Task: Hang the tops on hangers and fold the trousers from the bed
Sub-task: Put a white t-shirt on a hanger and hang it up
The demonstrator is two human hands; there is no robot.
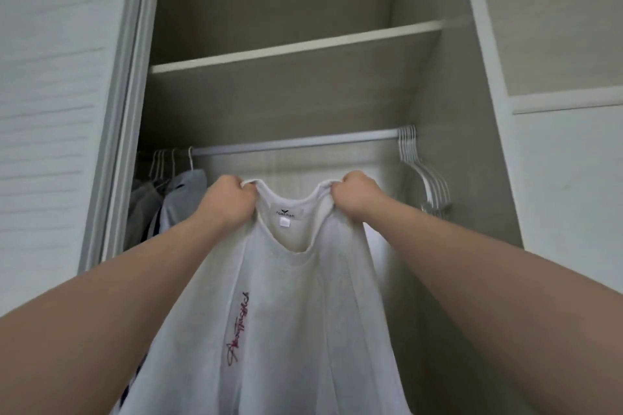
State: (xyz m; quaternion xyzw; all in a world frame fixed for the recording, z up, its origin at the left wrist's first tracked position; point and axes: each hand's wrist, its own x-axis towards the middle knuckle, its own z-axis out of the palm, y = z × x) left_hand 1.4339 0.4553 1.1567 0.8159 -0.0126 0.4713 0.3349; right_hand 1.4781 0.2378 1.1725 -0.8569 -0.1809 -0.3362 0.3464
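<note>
Head cam: left hand (229, 199) & right hand (354, 195) each grip a strap of white top (303, 296), held up near the rail (293, 144). Grab an empty hanger (424, 185) far right, thread via neck.

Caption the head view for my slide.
Left hand and right hand hold a white top up before the wardrobe rail.

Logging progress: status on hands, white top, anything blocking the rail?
Left hand, right hand each grip a shoulder of white top. No hanger in it. Rail middle bare; empty hangers at its right end.
</note>
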